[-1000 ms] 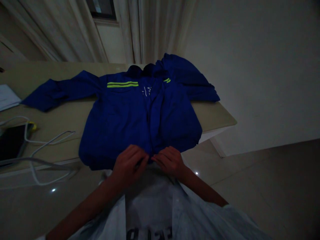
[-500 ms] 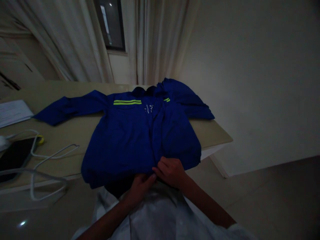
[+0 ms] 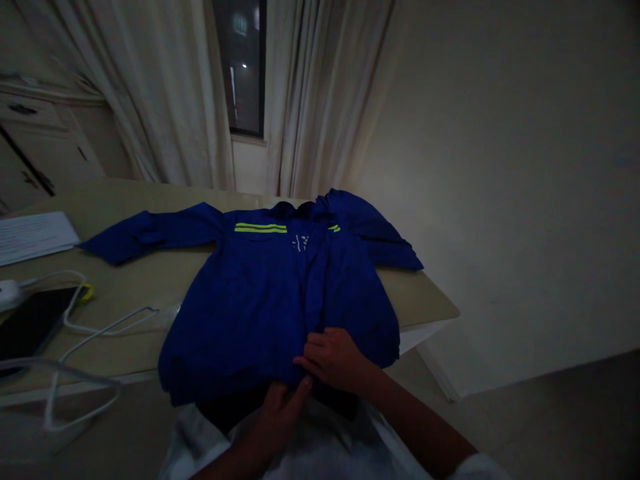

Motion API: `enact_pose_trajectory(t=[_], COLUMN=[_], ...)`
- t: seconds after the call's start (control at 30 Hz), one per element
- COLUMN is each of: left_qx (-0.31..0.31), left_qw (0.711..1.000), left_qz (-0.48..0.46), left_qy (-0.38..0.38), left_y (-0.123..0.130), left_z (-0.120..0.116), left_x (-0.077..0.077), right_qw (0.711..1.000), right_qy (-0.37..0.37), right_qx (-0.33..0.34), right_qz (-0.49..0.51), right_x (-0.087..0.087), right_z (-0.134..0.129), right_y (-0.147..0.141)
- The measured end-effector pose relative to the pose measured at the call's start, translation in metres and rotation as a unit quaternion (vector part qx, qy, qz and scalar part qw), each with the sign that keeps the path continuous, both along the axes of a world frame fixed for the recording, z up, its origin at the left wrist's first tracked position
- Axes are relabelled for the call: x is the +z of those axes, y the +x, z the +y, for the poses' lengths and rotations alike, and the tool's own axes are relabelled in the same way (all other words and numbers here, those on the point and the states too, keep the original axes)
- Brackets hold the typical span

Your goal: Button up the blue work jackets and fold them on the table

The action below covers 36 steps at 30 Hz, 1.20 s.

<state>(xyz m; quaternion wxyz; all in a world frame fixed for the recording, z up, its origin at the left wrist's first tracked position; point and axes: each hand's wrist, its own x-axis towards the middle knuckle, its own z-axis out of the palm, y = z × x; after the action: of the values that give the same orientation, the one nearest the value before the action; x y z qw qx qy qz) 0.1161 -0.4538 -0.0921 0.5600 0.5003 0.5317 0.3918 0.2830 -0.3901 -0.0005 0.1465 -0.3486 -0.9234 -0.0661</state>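
A blue long-sleeved work jacket point(image 3: 250, 287) with yellow-green chest stripes lies front side up, its collar away from me. One sleeve stretches out to the left; the other is bunched at the right. The bottom hem hangs over the near table edge against me. At the hem's middle, by the front opening, my right hand point(image 3: 333, 360) is closed on the fabric with curled fingers. Just below and left of it, my left hand point(image 3: 280, 413) grips the hem, thumb on top; its other fingers are partly hidden under the cloth.
The jacket lies on a beige table point(image 3: 440, 307) whose right corner points toward a bare wall. At the left are a black phone point(image 3: 37, 323), a looped white cable point(image 3: 83, 417), a white charger point(image 3: 9, 295) and papers point(image 3: 37, 237). Curtains point(image 3: 175, 100) hang behind.
My view has tilted up a little, so the scene sits lower. Both hands stay at the jacket's hem, the right one a bit further left along the front opening.
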Motion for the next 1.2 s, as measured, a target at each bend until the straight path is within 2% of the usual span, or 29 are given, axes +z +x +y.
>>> enact_pose_trajectory(t=[0.13,0.23,0.3,0.37,0.47,0.53,0.6,0.67,0.73,0.83,0.9,0.97,1.03,1.13,1.2], left_qx=[0.002,-0.013,-0.015,-0.012,0.013,0.023,0.017,0.016,0.02,0.015,0.019,0.024,0.016,-0.007,-0.02], left_qw=[1.0,1.0,0.998,0.997,0.998,0.998,0.996,0.995,0.996,0.998,0.998,0.997,0.998,0.998,0.998], left_qz=[0.006,-0.009,-0.017,-0.022,-0.008,0.024,0.059,0.08,0.076,0.056,0.065,0.074,0.067,0.054,0.053], left_qy=[0.031,-0.01,-0.053,-0.069,-0.055,-0.054,-0.058,-0.058,-0.046,-0.03,-0.019,-0.008,-0.011,-0.03,-0.04], left_y=[-0.002,-0.003,-0.003,-0.003,-0.003,-0.003,-0.003,-0.005,-0.007,-0.01,-0.011,-0.011,-0.01,-0.007,-0.006], left_z=[0.001,-0.001,-0.003,-0.005,-0.004,-0.003,-0.003,-0.003,-0.003,-0.002,-0.002,-0.002,-0.003,-0.004,-0.005], left_x=[-0.002,-0.003,-0.004,-0.003,-0.005,-0.008,-0.011,-0.01,-0.006,0.002,0.003,0.002,0.0,0.0,0.002], right_qw=[1.0,0.998,0.989,0.974,0.942,0.918,0.901,0.896,0.906,0.94,0.965,0.974,0.963,0.918,0.909], right_qy=[0.004,-0.061,-0.118,-0.145,-0.133,-0.155,-0.194,-0.212,-0.173,-0.076,-0.066,-0.087,-0.092,-0.093,-0.114], right_qx=[0.01,0.0,-0.009,-0.054,-0.192,-0.29,-0.356,-0.38,-0.381,-0.332,-0.254,-0.208,-0.255,-0.373,-0.385], right_qz=[0.008,0.033,0.087,0.165,0.24,0.222,0.156,0.087,0.054,0.025,-0.017,-0.034,0.008,0.094,0.107], right_x=[-0.002,0.002,0.009,0.02,0.033,0.036,0.036,0.033,0.029,0.021,0.014,0.009,0.006,0.006,0.004], right_z=[-0.001,-0.002,0.008,0.033,0.096,0.142,0.182,0.21,0.228,0.238,0.237,0.236,0.237,0.241,0.247], right_y=[-0.002,-0.001,0.002,0.006,0.011,0.01,0.002,-0.011,-0.027,-0.053,-0.064,-0.064,-0.056,-0.038,-0.032])
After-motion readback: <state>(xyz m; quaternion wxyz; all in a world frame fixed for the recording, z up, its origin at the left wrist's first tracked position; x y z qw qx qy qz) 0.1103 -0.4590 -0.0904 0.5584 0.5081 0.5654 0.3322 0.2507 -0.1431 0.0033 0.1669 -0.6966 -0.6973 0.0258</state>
